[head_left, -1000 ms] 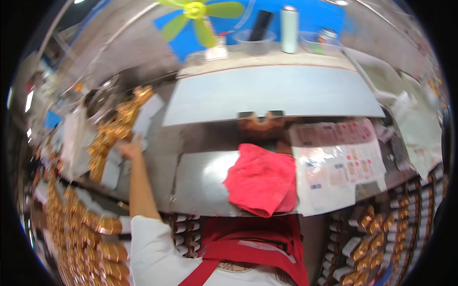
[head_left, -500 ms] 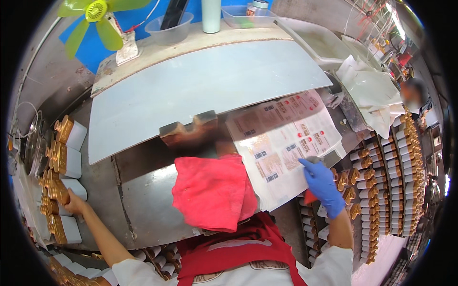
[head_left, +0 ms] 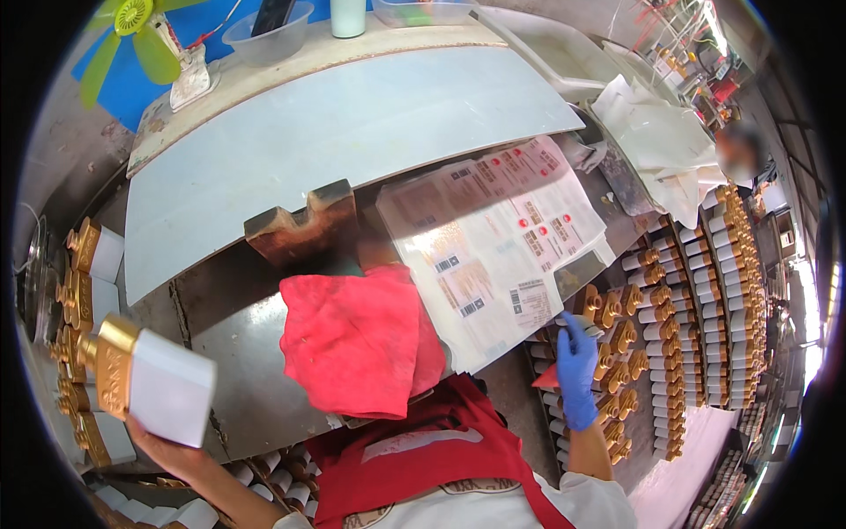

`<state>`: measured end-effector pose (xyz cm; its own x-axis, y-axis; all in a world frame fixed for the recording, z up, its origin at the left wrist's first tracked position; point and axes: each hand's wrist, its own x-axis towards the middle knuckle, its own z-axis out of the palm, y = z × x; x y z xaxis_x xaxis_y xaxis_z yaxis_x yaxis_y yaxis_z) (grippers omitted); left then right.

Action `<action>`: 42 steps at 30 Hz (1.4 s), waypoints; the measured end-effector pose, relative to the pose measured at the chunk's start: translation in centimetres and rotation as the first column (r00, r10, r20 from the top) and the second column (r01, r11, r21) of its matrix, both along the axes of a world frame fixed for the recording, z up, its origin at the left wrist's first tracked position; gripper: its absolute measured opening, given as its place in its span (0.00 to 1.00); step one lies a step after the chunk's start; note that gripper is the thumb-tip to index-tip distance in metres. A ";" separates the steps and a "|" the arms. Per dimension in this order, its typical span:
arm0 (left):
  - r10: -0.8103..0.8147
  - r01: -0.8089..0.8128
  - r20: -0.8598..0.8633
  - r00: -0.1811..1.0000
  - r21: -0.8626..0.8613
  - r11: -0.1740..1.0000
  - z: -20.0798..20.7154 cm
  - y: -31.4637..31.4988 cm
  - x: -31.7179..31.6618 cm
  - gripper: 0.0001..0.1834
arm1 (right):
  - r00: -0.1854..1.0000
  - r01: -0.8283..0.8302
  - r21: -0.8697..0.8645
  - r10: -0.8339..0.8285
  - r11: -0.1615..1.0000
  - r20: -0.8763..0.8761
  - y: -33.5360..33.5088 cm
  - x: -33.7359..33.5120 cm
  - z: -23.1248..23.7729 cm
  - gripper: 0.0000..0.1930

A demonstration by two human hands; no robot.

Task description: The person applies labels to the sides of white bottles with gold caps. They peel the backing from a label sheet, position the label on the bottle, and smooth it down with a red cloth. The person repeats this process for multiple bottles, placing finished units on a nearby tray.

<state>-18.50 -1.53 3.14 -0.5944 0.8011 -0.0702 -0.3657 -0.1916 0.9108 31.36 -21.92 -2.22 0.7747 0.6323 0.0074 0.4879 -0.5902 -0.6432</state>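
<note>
My left hand, bare, grips a white flat-sided bottle with a gold end piece and neck. The bottle is raised at the left, in front of a row of similar bottles. In a blue glove, my right hand is by the right edge of a printed label sheet, its fingers curled. A small greyish thing shows at its fingertips, and a red scrap sticks out beside the palm; what the fingers hold is unclear. A folded pink-red cloth lies between my hands.
A dark, brown-stained notched block stands behind the cloth, by a pale board. Rows of gold-and-white bottles fill racks at the right. A green fan stands back left; crumpled white sheets lie back right, where another person is visible.
My left hand has lifted a bottle out of the left row and brought it inward. My right hand has drawn off the label sheet to its near right edge. The view has shifted.
</note>
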 end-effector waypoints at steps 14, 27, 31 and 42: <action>-0.744 0.757 0.177 0.644 -0.003 0.654 -2.8 3.5 19.2 0.20 | 0.932 0.324 0.262 -0.354 0.909 0.074 0.3 1.8 -3.5 0.07; -0.815 0.819 -0.088 0.573 0.035 0.573 -2.9 3.0 18.8 0.31 | 0.706 -0.678 -0.035 0.664 0.734 0.245 9.6 -6.9 13.8 0.07; -0.351 0.475 -0.710 0.610 -0.027 0.880 -1.5 2.1 18.1 0.30 | 0.502 -0.861 0.150 0.861 0.487 0.084 12.0 -9.6 16.0 0.07; -0.711 0.731 -0.580 0.397 -0.268 0.627 2.2 -0.4 16.8 0.07 | 0.595 -0.733 0.203 0.757 0.649 -0.270 17.6 -12.6 10.6 0.09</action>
